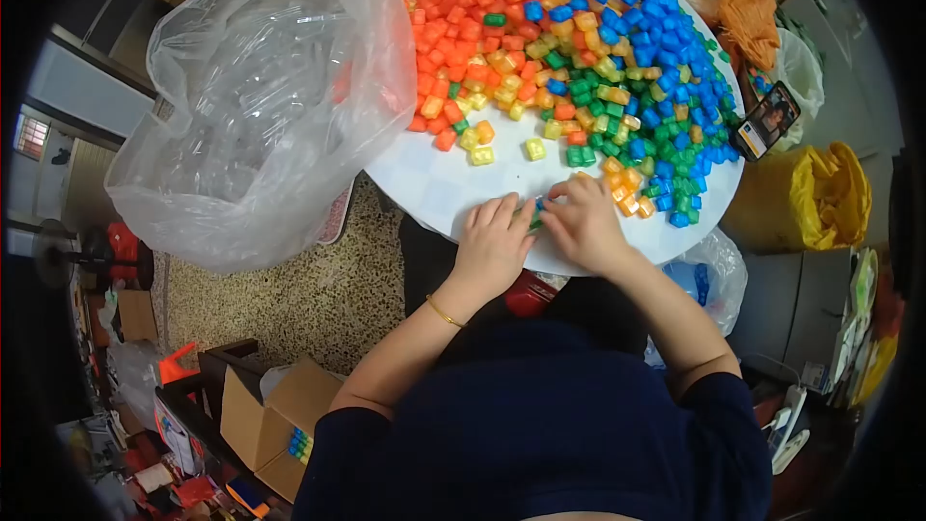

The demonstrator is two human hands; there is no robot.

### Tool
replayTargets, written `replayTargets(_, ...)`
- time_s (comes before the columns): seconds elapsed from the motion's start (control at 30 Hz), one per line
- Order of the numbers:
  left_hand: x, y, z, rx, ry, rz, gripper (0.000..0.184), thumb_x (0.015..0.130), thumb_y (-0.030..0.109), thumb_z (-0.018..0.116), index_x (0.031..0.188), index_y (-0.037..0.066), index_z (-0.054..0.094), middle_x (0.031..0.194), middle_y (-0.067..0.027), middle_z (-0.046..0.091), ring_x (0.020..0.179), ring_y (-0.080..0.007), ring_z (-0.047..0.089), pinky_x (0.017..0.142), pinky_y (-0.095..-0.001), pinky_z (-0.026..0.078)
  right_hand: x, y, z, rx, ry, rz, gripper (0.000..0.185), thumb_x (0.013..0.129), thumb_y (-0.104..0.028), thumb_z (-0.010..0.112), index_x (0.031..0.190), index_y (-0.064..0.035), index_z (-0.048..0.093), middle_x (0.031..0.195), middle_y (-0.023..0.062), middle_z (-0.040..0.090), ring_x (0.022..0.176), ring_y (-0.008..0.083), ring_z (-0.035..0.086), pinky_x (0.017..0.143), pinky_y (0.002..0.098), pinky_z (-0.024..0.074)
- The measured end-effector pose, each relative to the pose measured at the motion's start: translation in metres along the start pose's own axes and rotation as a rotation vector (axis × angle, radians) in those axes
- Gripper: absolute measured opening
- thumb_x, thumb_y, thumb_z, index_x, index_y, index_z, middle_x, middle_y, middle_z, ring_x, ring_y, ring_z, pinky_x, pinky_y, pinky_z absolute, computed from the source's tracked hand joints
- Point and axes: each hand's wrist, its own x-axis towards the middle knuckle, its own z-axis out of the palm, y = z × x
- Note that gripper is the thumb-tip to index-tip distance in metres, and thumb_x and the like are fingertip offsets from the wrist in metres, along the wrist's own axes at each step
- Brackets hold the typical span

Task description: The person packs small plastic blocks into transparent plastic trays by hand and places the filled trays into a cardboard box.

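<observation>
My left hand [495, 243] rests at the near edge of the round white table [415, 169], fingers together and curled against a small green plastic block [533, 220]. My right hand [584, 227] meets it there, thumb and finger pinched at a small blue plastic block [540, 204]. The two blocks lie close together between my fingertips; whether they are joined or sit in a holder is hidden. Beyond my hands spreads a large pile of glossy blocks: red-orange blocks [449, 43], yellow blocks [482, 155], green blocks [617, 125] and blue blocks [646, 14]. A few orange blocks [627, 183] lie beside my right hand.
A big translucent bag [260, 116] of clear plastic pieces leans on the table's left side. A phone [770, 123] stands at the right edge, near a yellow bag [815, 198]. An open cardboard box [275, 420] holding some coloured blocks [300, 446] is low on the left.
</observation>
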Motion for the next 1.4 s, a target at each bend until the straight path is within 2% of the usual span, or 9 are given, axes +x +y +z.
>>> replayTargets(0.13,-0.002,-0.012,-0.02,0.088,-0.032,0.007,0.046,0.077,0.02,0.067,0.119,0.004,0.055,0.119,-0.0143,0.051,0.11,-0.029,0.046,0.094,-0.0416,0.037,0.095,-0.018,0.033,0.223,0.241,-0.155,0.02,0.068,-0.007,0.068,0.087,-0.0076,0.062,0.086,0.0077,0.057,0.083,0.0294,0.053,0.075,0.0419,0.0398)
replayTargets(0.3,-0.006,-0.005,-0.01,0.013,0.015,0.02,0.04,0.076,0.019,0.067,0.112,0.003,0.058,0.117,-0.0153,0.053,0.108,-0.0328,0.048,0.093,-0.0429,0.038,0.166,-0.024,0.098,-0.244,-0.047,-0.337,0.018,0.078,-0.014,0.055,0.094,-0.0087,0.059,0.101,0.0073,0.054,0.104,0.0246,0.051,0.097,0.0487,0.0347)
replayTargets(0.5,-0.024,-0.055,-0.041,0.145,0.1,-0.114,0.044,0.08,0.02,0.066,0.119,0.001,0.057,0.116,-0.0166,0.055,0.107,-0.0335,0.049,0.094,-0.0429,0.038,0.117,0.023,0.056,-0.276,-0.133,-0.413,0.018,0.079,-0.014,0.053,0.095,-0.0083,0.059,0.108,0.0076,0.055,0.115,0.0244,0.048,0.105,0.0558,0.0262)
replayTargets(0.7,0.008,-0.073,-0.056,0.246,0.172,-0.127,0.044,0.08,0.019,0.065,0.118,0.0,0.056,0.114,-0.0182,0.055,0.105,-0.035,0.05,0.091,-0.0449,0.04,0.083,0.029,0.025,-0.237,-0.06,-0.203,0.028,0.077,-0.008,0.059,0.104,-0.0083,0.059,0.119,0.0097,0.054,0.12,0.0278,0.045,0.106,0.0565,0.0246)
replayTargets(0.87,0.034,-0.145,-0.154,0.281,0.617,-0.256,0.038,0.082,0.019,0.062,0.114,-0.002,0.056,0.102,-0.0192,0.062,0.095,-0.0379,0.056,0.086,-0.0462,0.044,0.052,0.01,-0.002,0.019,0.108,0.003,0.037,0.073,-0.005,0.065,0.109,-0.0057,0.056,0.118,0.0154,0.053,0.113,0.0339,0.048,0.099,0.0495,0.0335)
replayTargets(0.93,0.025,-0.228,-0.171,0.67,0.485,-0.396,0.038,0.08,0.023,0.064,0.11,0.0,0.059,0.102,-0.0206,0.062,0.096,-0.0394,0.057,0.086,-0.0467,0.044,0.041,0.007,-0.005,0.074,0.124,0.034,0.036,0.074,-0.004,0.065,0.109,-0.0048,0.056,0.117,0.0156,0.053,0.11,0.0345,0.049,0.096,0.0467,0.037)
replayTargets(1.0,0.01,-0.251,-0.175,0.622,-0.022,-0.786,0.034,0.077,0.027,0.067,0.1,0.002,0.064,0.101,-0.0216,0.064,0.097,-0.0386,0.059,0.084,-0.0452,0.045,0.026,0.002,-0.004,0.159,0.048,0.091,0.029,0.075,-0.004,0.065,0.103,-0.003,0.058,0.113,0.0154,0.054,0.105,0.0347,0.051,0.089,0.0421,0.0418)
replayTargets(1.33,-0.007,-0.279,-0.173,0.305,-0.08,-0.917,0.039,0.08,0.039,0.061,0.098,0.005,0.066,0.099,-0.0212,0.066,0.096,-0.038,0.062,0.084,-0.0432,0.048,-0.004,0.009,-0.015,0.3,0.023,0.264,0.011,0.08,-0.006,0.064,0.089,-0.0008,0.061,0.103,0.0136,0.059,0.098,0.0309,0.056,0.084,0.0371,0.0452)
replayTargets(1.4,0.007,-0.289,-0.164,0.439,0.272,-0.889,0.045,0.081,0.04,0.059,0.112,0.007,0.062,0.108,-0.023,0.063,0.102,-0.0393,0.059,0.087,-0.0436,0.047,-0.001,0.005,-0.008,0.331,0.049,0.235,0.011,0.08,-0.006,0.064,0.089,-0.0007,0.062,0.102,0.013,0.06,0.097,0.0304,0.057,0.083,0.0371,0.0459)
